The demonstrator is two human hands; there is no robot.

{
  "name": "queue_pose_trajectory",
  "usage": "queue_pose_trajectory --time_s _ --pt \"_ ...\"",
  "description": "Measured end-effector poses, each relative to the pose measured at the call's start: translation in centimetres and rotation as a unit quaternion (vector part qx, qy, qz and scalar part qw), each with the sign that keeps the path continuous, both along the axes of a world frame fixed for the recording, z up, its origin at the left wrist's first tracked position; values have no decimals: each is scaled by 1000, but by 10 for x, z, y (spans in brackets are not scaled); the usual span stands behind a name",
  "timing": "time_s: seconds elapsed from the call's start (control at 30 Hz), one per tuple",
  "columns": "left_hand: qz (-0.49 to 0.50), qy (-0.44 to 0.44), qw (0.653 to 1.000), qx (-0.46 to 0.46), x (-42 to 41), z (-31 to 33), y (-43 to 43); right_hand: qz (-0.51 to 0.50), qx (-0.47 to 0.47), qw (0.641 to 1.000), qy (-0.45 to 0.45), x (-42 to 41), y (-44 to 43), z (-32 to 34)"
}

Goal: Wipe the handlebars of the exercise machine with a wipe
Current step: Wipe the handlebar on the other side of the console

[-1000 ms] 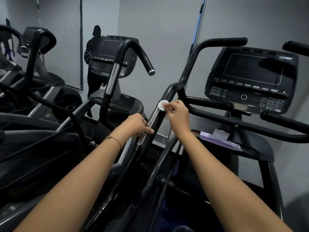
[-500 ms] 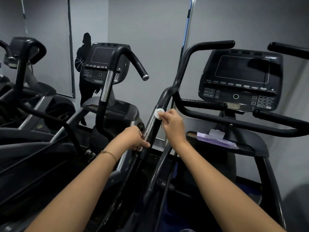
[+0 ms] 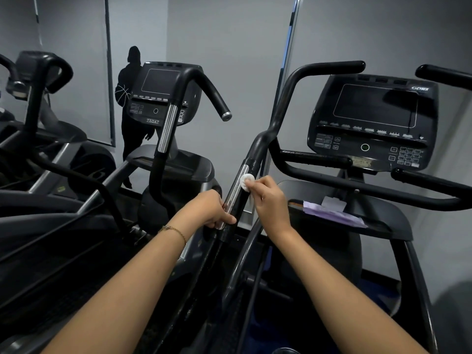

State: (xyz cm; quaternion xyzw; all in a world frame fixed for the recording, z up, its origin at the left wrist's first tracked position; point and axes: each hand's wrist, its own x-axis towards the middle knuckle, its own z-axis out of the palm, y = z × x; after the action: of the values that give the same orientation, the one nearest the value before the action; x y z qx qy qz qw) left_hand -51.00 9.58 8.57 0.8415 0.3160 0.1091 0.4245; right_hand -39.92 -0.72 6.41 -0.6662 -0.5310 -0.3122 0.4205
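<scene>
Left hand (image 3: 210, 209) is curling round the lower handlebar (image 3: 236, 192); right hand (image 3: 267, 200) is pinching a small white wipe (image 3: 247, 182) and pressing it against the bar's chrome strip, below the console (image 3: 373, 121).

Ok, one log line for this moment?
left hand grips handlebar | right hand pinches wipe against metal strip | step: wiping

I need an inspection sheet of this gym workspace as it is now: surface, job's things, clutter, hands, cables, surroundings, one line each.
surface: handlebar, black with a silver strip.
job's things: white wipe, pressed on the strip.
clutter: purple packet on the machine's tray.
hands: left hand grips the handlebar lower down; right hand pinches the wipe.
cables: nothing seen.
surroundings: grey wall; second machine at the left.
</scene>
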Motion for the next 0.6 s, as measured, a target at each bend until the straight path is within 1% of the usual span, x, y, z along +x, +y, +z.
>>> queue_pose_trajectory --time_s 0.1,0.17,0.23,0.33,0.43,0.5,0.53,0.6 --pt "1 6 1000 6 -1 1 -3 -15 -20 1000 6 10 5 21" --pt "4 4 1000 12 -2 0 -4 -41 -12 999 28 19 13 38" --pt "2 1 1000 27 -4 -1 -5 -56 0 998 36 18 17 40" --pt "5 6 999 54 -6 0 -7 -48 -16 999 -2 3 7 14" --pt "-4 21 997 78 -7 2 -8 -29 -70 996 -43 -2 -3 8" --pt "-4 26 996 84 -7 2 -10 -53 -110 992 -26 5 2 26" --pt "1 26 997 74 -7 1 -10 -61 -112 992 -3 8 6 35" --pt "9 29 997 73 -7 0 -11 -63 -63 996 25 7 12 41"
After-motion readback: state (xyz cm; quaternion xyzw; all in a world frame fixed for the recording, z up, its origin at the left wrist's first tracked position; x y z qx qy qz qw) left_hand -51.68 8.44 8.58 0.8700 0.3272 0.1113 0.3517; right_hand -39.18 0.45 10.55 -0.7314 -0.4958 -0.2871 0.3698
